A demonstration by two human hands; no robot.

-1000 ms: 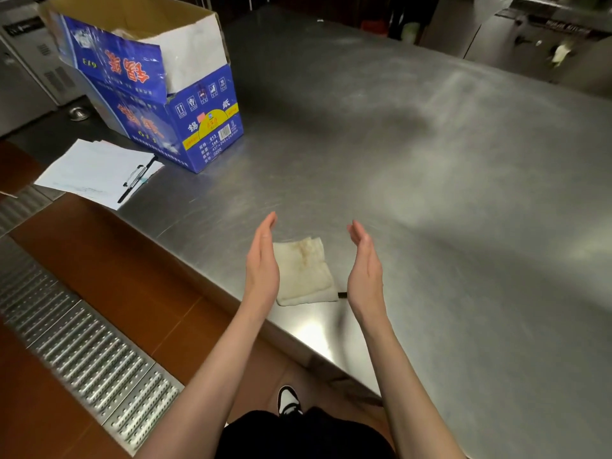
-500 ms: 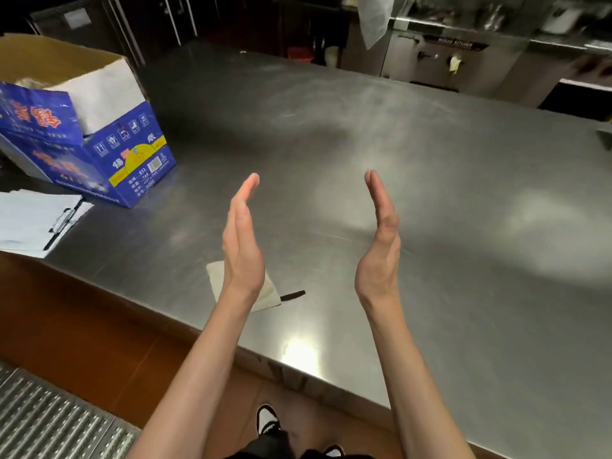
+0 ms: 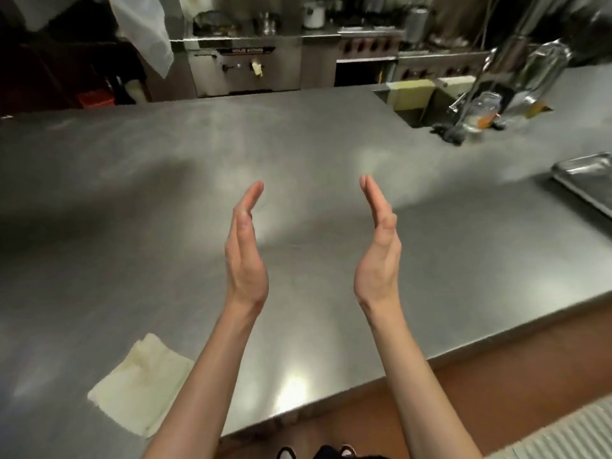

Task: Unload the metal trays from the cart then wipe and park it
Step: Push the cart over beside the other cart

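A metal tray [image 3: 587, 183] lay flat on the steel surface [image 3: 165, 210], well to the right of the right hand [image 3: 377, 253] and a little farther from the person; only its near-left corner showed, the rest cut by the picture's edge; its rim was raised and rounded, its floor dull grey; a folded, off-white wiping cloth [image 3: 139, 382], faintly stained, lay flat near the surface's front edge, below and to the left of the left hand [image 3: 246, 256], touching neither hand.

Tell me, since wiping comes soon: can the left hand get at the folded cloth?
Probably yes. The left hand is open and empty, and the folded cloth lies uncovered on the steel table beside that forearm.
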